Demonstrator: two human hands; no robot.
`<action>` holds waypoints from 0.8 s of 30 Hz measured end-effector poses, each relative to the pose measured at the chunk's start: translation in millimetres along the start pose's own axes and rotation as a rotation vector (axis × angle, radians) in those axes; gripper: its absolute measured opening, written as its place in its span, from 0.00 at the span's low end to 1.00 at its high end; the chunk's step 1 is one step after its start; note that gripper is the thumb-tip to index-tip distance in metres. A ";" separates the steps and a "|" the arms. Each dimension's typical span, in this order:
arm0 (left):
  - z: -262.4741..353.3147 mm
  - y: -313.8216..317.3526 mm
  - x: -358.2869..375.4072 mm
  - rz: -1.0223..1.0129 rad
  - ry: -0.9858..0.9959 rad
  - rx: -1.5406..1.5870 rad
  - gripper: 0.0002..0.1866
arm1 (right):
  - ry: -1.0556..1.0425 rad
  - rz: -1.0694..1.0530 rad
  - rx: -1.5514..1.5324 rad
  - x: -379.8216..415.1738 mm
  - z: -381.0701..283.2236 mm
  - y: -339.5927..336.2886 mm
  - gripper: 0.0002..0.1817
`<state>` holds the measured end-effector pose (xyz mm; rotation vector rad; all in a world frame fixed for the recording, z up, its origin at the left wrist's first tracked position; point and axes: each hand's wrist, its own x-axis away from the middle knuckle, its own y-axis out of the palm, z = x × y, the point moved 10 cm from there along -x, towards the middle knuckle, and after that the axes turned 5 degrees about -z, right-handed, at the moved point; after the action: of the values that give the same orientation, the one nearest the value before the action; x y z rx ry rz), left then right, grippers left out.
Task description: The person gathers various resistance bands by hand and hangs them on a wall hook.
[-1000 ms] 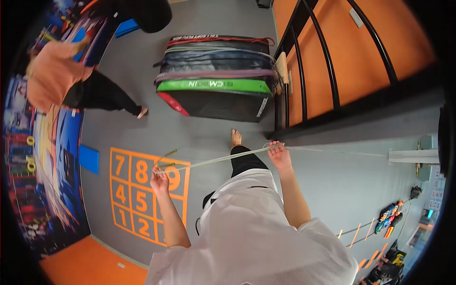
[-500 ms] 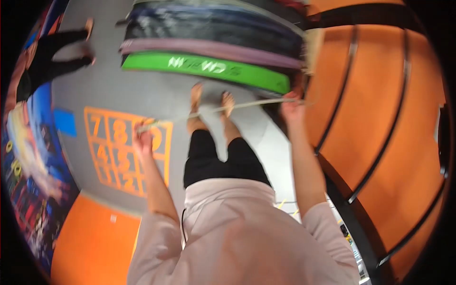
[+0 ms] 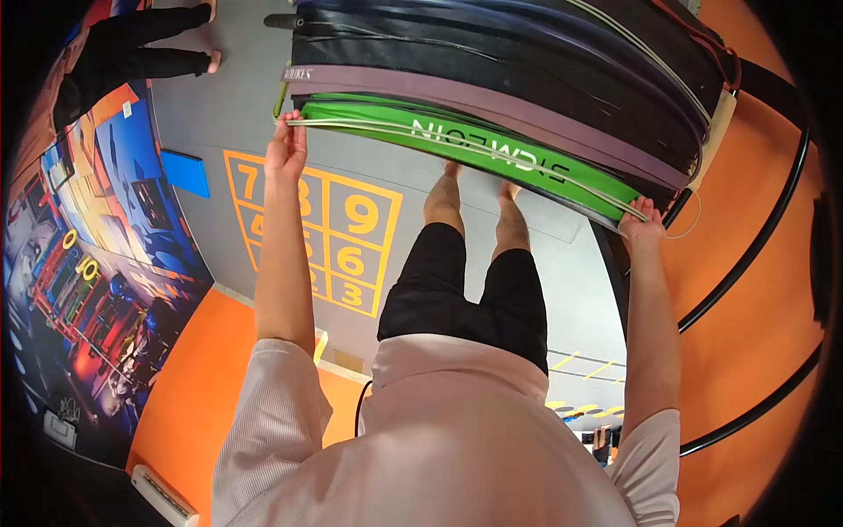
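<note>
Bare-footed on a gray floor, a person stretches a pale band [image 3: 351,126] along a stacked soft box [image 3: 378,44]. Far to the left of the left hand, another person's dark-clad legs [image 3: 132,63] show at the frame's edge, with a colorful mural [image 3: 97,290] below them; nearer that hand, a blue mat [image 3: 185,173] rests on the floor, and an orange number grid [image 3: 358,211] lies just below it, partly hidden by the forearm. The left hand [image 3: 285,149] pinches one end of the band at the box's corner, an olive-green cord [image 3: 280,99] rising above the fingers. Between the hands, which are held wide apart, the band runs in slim strands across the box's green layer [image 3: 378,112] (its white lettering reads upside down from here). Half a second ago the band hung in open air short of the box; now it lies over that layer, which appears to bring it level with the box's edge from corner to corner. The right hand [image 3: 643,218] pinches the other end, a thin loop [image 3: 698,213] curling out beyond it, before an orange wall [image 3: 738,290].
</note>
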<state>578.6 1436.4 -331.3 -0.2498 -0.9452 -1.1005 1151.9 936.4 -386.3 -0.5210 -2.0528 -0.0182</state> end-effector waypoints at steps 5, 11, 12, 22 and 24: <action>-9.5 12.8 -32.1 0.080 -0.028 -0.113 0.09 | 0.070 0.002 -0.011 -8.3 4.1 -1.5 0.21; 25.3 47.3 3.2 0.260 0.165 -0.970 0.10 | 0.065 0.046 0.002 7.3 3.0 0.3 0.20; 28.5 50.4 4.8 0.288 0.177 -1.097 0.12 | 0.053 0.073 0.012 13.1 2.1 1.5 0.19; 13.1 3.1 -36.4 0.178 -0.036 -0.775 0.10 | 0.090 0.142 -0.039 27.7 4.6 8.0 0.17; 13.7 4.1 -37.3 0.157 0.013 -0.798 0.08 | 0.087 0.135 -0.053 36.0 4.2 11.7 0.17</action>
<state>570.2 1470.7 -350.1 -0.9480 -0.4219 -1.2863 1137.4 960.7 -360.9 -0.6795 -1.9330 -0.0150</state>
